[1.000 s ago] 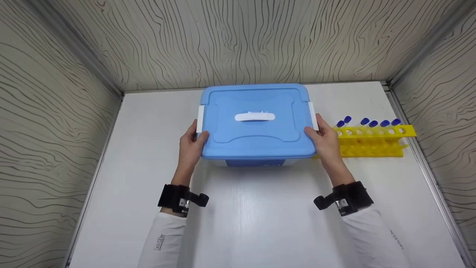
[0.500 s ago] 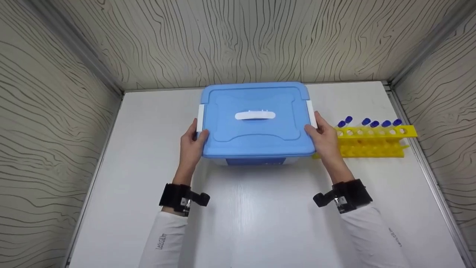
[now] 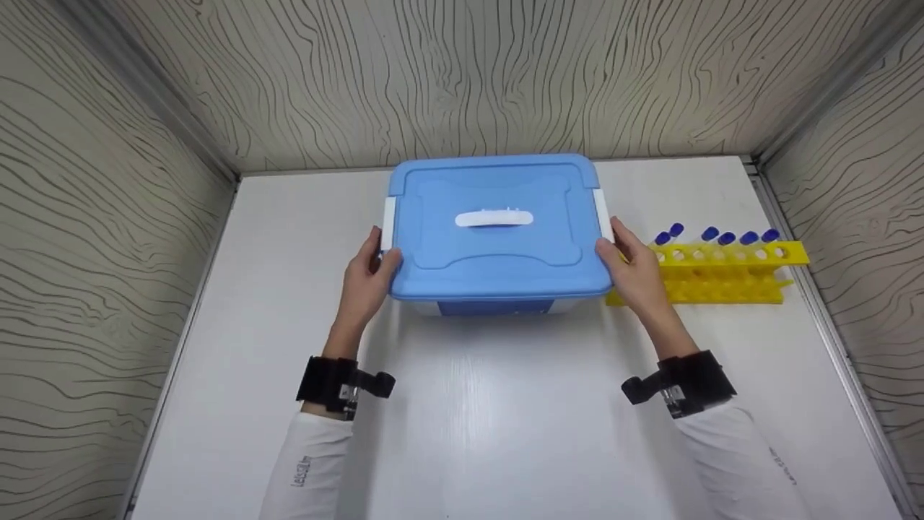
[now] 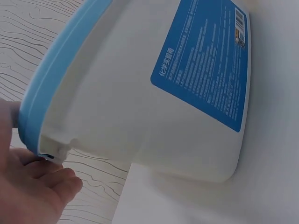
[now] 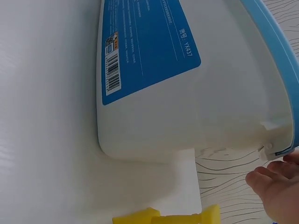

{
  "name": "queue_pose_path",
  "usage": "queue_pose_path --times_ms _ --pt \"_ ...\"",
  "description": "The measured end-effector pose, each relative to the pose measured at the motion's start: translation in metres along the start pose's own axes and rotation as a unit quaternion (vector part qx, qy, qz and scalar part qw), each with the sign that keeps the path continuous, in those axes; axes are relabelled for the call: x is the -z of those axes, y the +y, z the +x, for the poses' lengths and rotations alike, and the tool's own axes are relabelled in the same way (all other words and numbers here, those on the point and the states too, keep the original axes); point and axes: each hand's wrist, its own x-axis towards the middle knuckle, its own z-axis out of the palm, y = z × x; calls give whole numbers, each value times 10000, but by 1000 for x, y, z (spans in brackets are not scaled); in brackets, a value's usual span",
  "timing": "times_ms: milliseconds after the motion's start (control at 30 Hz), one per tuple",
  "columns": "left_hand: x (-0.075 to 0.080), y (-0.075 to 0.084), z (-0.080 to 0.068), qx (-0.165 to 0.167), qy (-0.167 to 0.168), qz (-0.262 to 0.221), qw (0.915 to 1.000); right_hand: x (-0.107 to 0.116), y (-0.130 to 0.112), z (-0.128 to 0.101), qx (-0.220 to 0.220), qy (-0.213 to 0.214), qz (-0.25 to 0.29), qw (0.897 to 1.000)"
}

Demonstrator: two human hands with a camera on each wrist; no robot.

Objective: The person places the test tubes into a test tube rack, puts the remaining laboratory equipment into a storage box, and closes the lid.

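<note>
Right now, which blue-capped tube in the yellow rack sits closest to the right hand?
The leftmost tube, at the rack end beside the right hand; the others stand farther right.

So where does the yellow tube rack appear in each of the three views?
Head view: the yellow tube rack stands on the white table, right of the blue-lidded box, just beyond the right hand.
Left wrist view: not in it.
Right wrist view: only a yellow piece at the bottom edge.
Shared landmark: the box's blue label.
</note>
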Motion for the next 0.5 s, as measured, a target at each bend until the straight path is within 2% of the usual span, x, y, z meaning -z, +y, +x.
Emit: queue_pose_path --times_ms 133,267,367,500 --pt "4 -2 -6 -300 132 347 9989 4 7 -9 337 23 -298 9990" --pt "7 -8 -15 -613 393 1140 9908 6 14 -17 593 93 -954 9936" --pt "11 -13 -20 -791 474 1588 9830 7 17 -23 743 246 -1503 9855" --pt "16 -20 -27 -946 422 1889 9765 7 22 -29 1125 570 -2109 9693"
